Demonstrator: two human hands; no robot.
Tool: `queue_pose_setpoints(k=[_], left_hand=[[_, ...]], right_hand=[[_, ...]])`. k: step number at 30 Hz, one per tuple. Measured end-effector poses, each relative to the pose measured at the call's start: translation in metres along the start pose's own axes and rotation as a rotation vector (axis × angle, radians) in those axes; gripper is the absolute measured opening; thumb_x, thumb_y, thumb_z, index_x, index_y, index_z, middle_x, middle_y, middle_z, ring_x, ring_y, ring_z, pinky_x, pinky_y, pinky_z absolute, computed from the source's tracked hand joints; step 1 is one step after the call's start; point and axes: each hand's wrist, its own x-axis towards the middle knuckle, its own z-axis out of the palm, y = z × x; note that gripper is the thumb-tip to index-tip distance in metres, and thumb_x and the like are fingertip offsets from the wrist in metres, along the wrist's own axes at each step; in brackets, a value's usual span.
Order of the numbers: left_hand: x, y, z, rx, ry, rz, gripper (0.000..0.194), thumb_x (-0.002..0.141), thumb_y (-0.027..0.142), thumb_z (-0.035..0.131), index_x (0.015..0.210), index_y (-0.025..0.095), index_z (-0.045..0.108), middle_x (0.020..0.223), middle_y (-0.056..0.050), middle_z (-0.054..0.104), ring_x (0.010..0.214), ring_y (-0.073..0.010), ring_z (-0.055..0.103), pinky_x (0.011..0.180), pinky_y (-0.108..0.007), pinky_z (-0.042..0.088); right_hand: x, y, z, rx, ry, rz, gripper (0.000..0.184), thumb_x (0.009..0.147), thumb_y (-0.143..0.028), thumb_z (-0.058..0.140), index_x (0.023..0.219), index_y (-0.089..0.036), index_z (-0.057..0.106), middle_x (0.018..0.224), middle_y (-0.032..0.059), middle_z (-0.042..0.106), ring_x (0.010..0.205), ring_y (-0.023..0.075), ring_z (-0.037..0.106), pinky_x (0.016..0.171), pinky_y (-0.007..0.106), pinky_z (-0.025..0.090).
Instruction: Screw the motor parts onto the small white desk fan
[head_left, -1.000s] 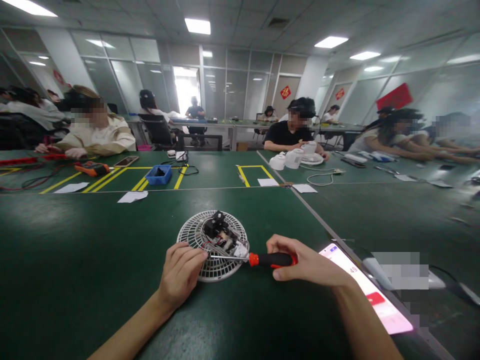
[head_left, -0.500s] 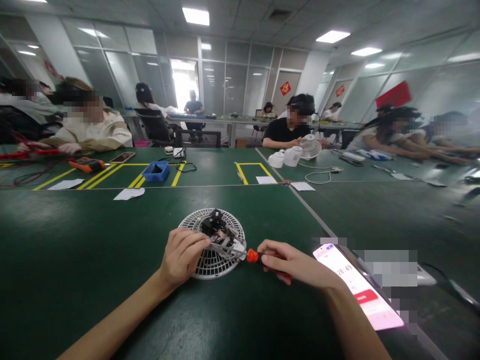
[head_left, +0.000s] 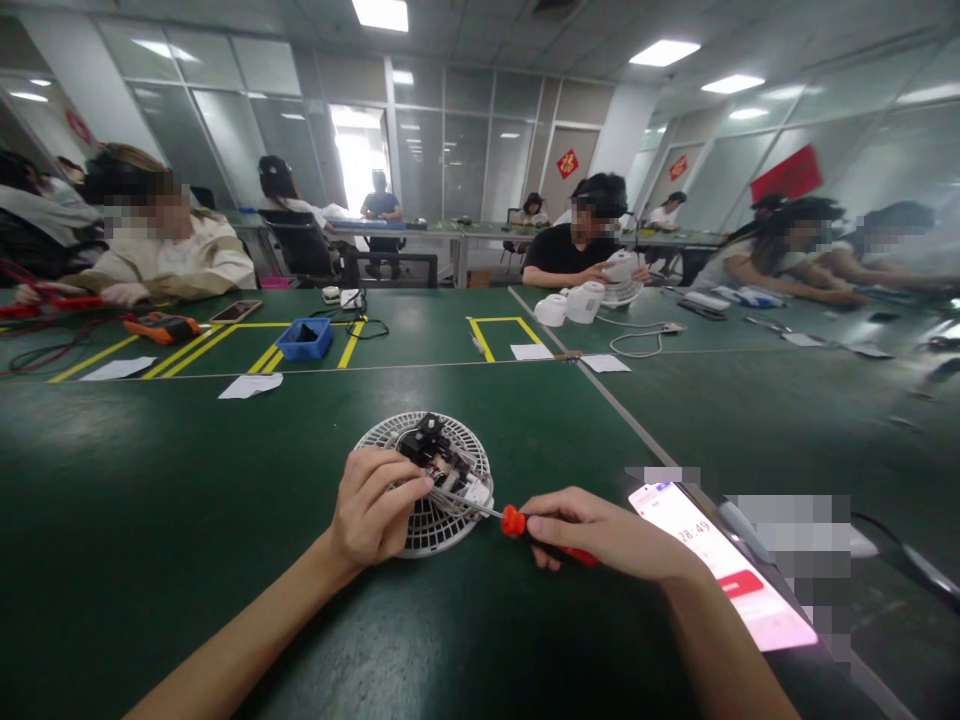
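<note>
My right hand (head_left: 592, 530) is wrapped round the red and black handle of a screwdriver (head_left: 514, 521). Its metal shaft points left over a white round fan grille (head_left: 431, 538) lying flat on the green table. On the grille sits a fan motor assembly (head_left: 435, 450) with black housing, wires and a pale part. My left hand (head_left: 379, 505) rests at the grille's left side, fingers curled together near the shaft's far end. What those fingers pinch is hidden, as is the screwdriver's tip.
A lit phone (head_left: 731, 570) lies by my right forearm. Across the table are a blue bin (head_left: 304, 340), paper slips (head_left: 251, 386), an orange meter (head_left: 161, 328) and white fan housings (head_left: 583, 302). A person in black (head_left: 574, 250) handles white fan parts opposite; other people sit around.
The view has shifted slightly. My right hand has drawn a little to the right with the screwdriver, showing more shaft. My left fingers have moved slightly right over the motor assembly.
</note>
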Motion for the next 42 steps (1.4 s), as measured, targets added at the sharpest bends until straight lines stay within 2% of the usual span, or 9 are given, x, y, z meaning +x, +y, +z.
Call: queue_pose_setpoints(k=[5,11,15,22,27,30,33,39,42], left_hand=[[-0.003,0.005,0.001,-0.033,-0.008,0.004,0.026,0.087,0.009,0.056,0.106,0.023,0.068,0.092,-0.005,0.072,0.092,-0.0215,0.064,0.084,-0.042,0.053],[0.001,0.007,-0.002,-0.031,0.025,-0.051,0.023,0.083,0.006,0.057,0.096,0.021,0.068,0.085,-0.004,0.07,0.089,-0.021,0.063,0.082,-0.041,0.052],[-0.001,0.007,-0.004,-0.022,0.007,-0.082,0.023,0.082,0.005,0.059,0.096,0.022,0.068,0.088,-0.003,0.072,0.09,-0.0205,0.064,0.083,-0.04,0.052],[-0.003,0.01,-0.014,-0.048,-0.119,-0.104,0.029,0.08,0.003,0.064,0.103,0.021,0.068,0.091,-0.004,0.076,0.097,-0.0232,0.067,0.088,-0.043,0.052],[-0.008,0.004,-0.018,0.081,-0.222,0.001,0.032,0.085,0.004,0.064,0.112,0.02,0.068,0.101,-0.005,0.078,0.102,-0.0228,0.069,0.093,-0.041,0.05],[-0.018,-0.001,-0.016,0.108,-0.207,0.032,0.039,0.087,0.005,0.064,0.123,0.021,0.064,0.108,-0.006,0.079,0.105,-0.0214,0.069,0.096,-0.04,0.05],[-0.022,-0.003,-0.014,0.104,-0.167,0.044,0.044,0.09,0.007,0.063,0.129,0.028,0.061,0.113,-0.004,0.078,0.106,-0.0208,0.069,0.097,-0.042,0.051],[0.001,-0.003,-0.01,0.127,-0.141,0.151,0.035,0.091,0.008,0.062,0.12,0.028,0.064,0.108,-0.002,0.079,0.105,-0.0205,0.069,0.093,-0.039,0.052],[0.011,-0.005,-0.006,0.116,-0.168,0.161,0.054,0.088,0.009,0.064,0.133,0.037,0.055,0.135,0.0,0.069,0.124,-0.0211,0.063,0.103,-0.043,0.049]], right_hand=[[-0.004,0.001,-0.002,0.074,0.011,-0.034,0.039,0.092,-0.053,0.067,0.111,-0.019,0.063,0.075,-0.0022,0.063,0.064,0.013,0.056,0.058,0.024,0.044],[-0.002,-0.004,0.001,0.061,0.051,-0.056,0.037,0.078,-0.031,0.084,0.1,-0.021,0.056,0.073,-0.0064,0.059,0.062,0.0105,0.052,0.054,0.02,0.035],[-0.001,-0.007,0.005,-0.021,0.027,-0.022,0.045,0.071,-0.021,0.088,0.102,-0.021,0.055,0.081,-0.004,0.066,0.074,0.0145,0.06,0.063,0.022,0.04],[-0.003,-0.005,0.004,-0.075,0.068,-0.03,0.027,0.087,-0.03,0.074,0.106,-0.02,0.057,0.083,-0.0028,0.061,0.068,0.013,0.056,0.062,0.025,0.042],[-0.005,-0.006,0.002,-0.191,0.155,-0.044,0.023,0.088,-0.029,0.073,0.106,-0.021,0.061,0.092,-0.0011,0.061,0.077,0.0145,0.055,0.068,0.027,0.043],[-0.007,-0.007,0.001,-0.197,0.153,-0.037,0.024,0.089,-0.03,0.072,0.107,-0.022,0.06,0.095,-0.0007,0.062,0.078,0.0152,0.057,0.07,0.027,0.043],[-0.009,-0.007,0.0,-0.209,0.151,-0.035,0.025,0.089,-0.03,0.072,0.109,-0.023,0.059,0.099,0.0004,0.064,0.084,0.0174,0.059,0.073,0.028,0.044],[-0.01,-0.005,-0.003,-0.206,0.138,-0.033,0.026,0.087,-0.03,0.073,0.109,-0.023,0.06,0.097,0.0008,0.066,0.088,0.0204,0.061,0.074,0.03,0.045],[-0.012,-0.004,-0.005,-0.209,0.195,-0.041,0.027,0.089,-0.031,0.072,0.112,-0.024,0.06,0.098,0.0001,0.066,0.088,0.0196,0.06,0.076,0.03,0.044]])
